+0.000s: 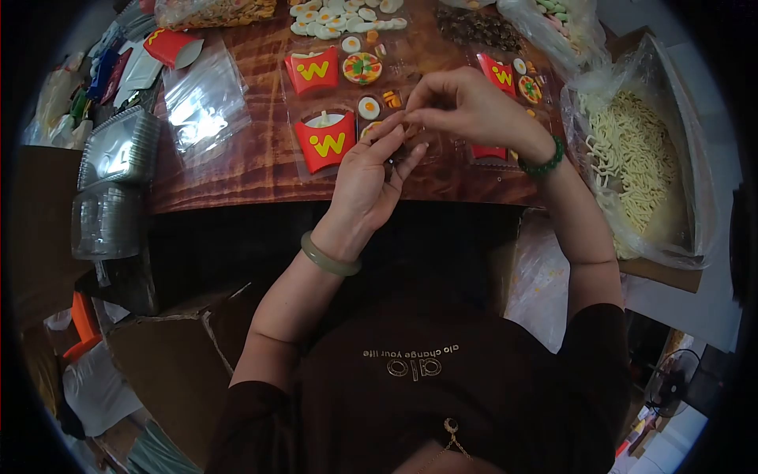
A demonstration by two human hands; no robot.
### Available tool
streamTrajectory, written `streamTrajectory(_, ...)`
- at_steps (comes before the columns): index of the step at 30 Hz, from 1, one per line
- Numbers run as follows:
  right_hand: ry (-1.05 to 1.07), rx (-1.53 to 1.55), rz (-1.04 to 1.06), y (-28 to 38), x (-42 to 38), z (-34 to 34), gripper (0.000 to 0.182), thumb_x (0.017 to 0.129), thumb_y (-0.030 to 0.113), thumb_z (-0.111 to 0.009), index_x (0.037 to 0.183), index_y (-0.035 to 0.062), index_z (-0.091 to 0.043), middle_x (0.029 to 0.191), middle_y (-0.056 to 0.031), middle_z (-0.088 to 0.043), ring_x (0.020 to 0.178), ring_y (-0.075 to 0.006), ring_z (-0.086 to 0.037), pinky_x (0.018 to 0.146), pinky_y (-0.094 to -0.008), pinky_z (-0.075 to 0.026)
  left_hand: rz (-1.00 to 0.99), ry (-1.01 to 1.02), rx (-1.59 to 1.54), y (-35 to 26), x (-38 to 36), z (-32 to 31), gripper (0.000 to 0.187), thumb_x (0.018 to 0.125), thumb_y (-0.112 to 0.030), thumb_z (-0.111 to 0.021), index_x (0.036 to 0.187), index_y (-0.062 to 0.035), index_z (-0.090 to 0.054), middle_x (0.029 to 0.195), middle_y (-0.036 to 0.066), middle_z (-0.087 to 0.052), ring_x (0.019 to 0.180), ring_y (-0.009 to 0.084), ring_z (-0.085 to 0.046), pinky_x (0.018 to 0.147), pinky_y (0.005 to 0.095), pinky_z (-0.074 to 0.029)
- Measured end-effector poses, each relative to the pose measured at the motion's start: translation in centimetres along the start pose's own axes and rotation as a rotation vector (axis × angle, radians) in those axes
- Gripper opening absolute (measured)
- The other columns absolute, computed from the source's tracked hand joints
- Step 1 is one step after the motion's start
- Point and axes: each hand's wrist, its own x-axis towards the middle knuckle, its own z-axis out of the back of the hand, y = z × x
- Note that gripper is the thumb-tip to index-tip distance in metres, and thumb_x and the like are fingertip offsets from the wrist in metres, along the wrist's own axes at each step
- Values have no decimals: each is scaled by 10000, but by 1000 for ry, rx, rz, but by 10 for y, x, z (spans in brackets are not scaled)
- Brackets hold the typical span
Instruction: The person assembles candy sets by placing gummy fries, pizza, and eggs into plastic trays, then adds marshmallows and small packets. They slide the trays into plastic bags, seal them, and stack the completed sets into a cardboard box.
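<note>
My left hand point(375, 170) is raised over the table's front edge, palm up, its fingers bent around something small and dark that I cannot make out. Close against its fingertips, my right hand point(458, 103) is pinched, and whatever lies between its fingers is too small to name. Beneath and beside the hands are clear plastic trays with red fry boxes point(326, 142), a toy fried egg point(369, 108) and a toy pizza point(362, 69). More red boxes point(498, 75) and another pizza point(530, 89) lie to the right, partly behind my right hand.
The wooden table point(260, 178) holds clear bags point(205, 103), a pile of toy eggs point(339, 17) and dark brown pieces point(482, 33). Stacked clear trays point(118, 150) stand at left. A lined box of pale strands point(632, 158) is at right.
</note>
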Motion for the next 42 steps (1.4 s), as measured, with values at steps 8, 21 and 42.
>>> streamTrajectory(8,87,-165,-99,-69,96,16,186,826,127,-644,924,-31,-645,797,-93,-676,704,-129,-644,635,-282,-515,28,26,-7,-12,-6,1,410,951,-56,-478,1332,52,-368,1243,167,-532,1147,266,-563,925,293,-514)
streamTrajectory(21,-161,-290,16,-77,78,-13,178,799,129,-673,905,-14,-661,824,-129,-679,754,-217,-661,673,-313,-506,44,39,-75,-27,-3,4,453,952,-127,-489,1342,46,-337,1289,181,-487,1186,308,-524,946,319,-506)
streamTrajectory(42,102,160,37,1,5,15,147,812,86,-653,918,-11,-621,797,-29,-615,706,-74,-574,615,-243,-477,162,256,-25,-21,10,-17,448,1019,-309,-321,1312,28,-362,1285,152,-455,1182,272,-497,1017,435,-463)
